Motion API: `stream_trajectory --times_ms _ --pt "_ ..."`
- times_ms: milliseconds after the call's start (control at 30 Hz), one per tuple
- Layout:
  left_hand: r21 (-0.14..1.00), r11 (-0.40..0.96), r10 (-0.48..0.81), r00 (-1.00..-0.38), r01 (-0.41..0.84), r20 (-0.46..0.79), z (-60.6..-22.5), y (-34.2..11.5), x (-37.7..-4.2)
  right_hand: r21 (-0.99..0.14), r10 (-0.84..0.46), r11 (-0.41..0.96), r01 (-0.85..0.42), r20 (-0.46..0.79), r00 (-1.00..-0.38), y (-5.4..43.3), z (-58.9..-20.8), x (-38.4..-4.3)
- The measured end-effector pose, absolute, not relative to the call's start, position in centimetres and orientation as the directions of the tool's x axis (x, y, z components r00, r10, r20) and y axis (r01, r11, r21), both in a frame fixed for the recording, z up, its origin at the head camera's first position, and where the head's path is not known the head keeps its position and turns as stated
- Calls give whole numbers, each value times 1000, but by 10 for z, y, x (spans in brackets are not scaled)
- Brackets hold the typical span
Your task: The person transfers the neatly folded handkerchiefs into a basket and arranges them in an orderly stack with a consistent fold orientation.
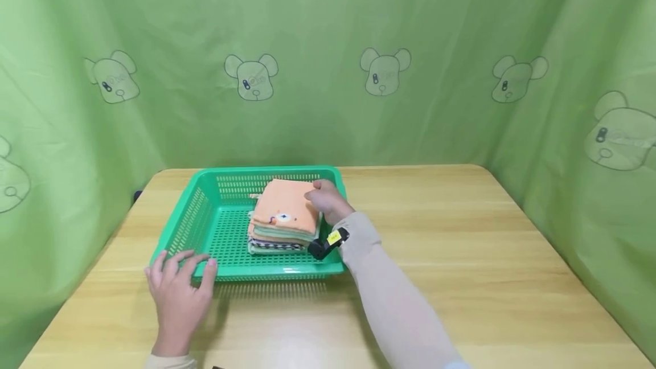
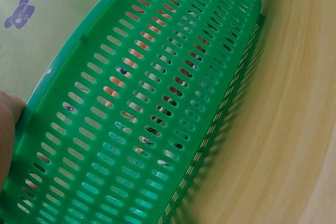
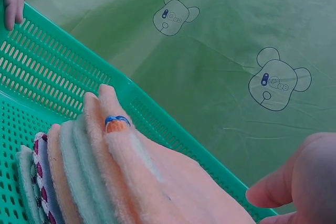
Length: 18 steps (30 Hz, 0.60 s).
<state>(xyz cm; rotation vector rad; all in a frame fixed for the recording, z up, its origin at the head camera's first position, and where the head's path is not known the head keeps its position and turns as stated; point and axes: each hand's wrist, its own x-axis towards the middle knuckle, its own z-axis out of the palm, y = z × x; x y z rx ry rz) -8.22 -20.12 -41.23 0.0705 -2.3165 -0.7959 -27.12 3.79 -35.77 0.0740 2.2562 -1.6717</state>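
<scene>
A stack of folded towels (image 1: 285, 204), peach on top with an embroidered face, sits in a green plastic basket (image 1: 277, 271), toward its right side. Along the towels' edges (image 3: 100, 166), peach, mint and checked layers show in the right wrist view. My right hand (image 1: 329, 200) is at the far right corner of the stack, thumb over the top towel's edge in the head view; its other fingers are partly hidden. At the basket's near left corner, my left hand (image 1: 179, 292) holds the rim, fingers hooked over it.
The basket stands on a wooden table (image 1: 441, 244), toward its left and back. A green curtain (image 1: 318, 10) with printed bear heads surrounds the table's back and sides. A black wrist camera (image 1: 328, 242) on the right sleeve overlaps the basket's near right part.
</scene>
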Motion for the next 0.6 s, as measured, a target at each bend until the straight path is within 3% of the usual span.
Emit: stream_trajectory --times_ms 233,600 --pt "561 815 -245 -791 144 560 -412 -203 -79 -919 -160 305 250 -309 -938 40 -357 -267" --pt "561 809 -247 -762 178 598 -411 -201 -84 -955 -146 211 209 -242 -959 47 -343 -260"
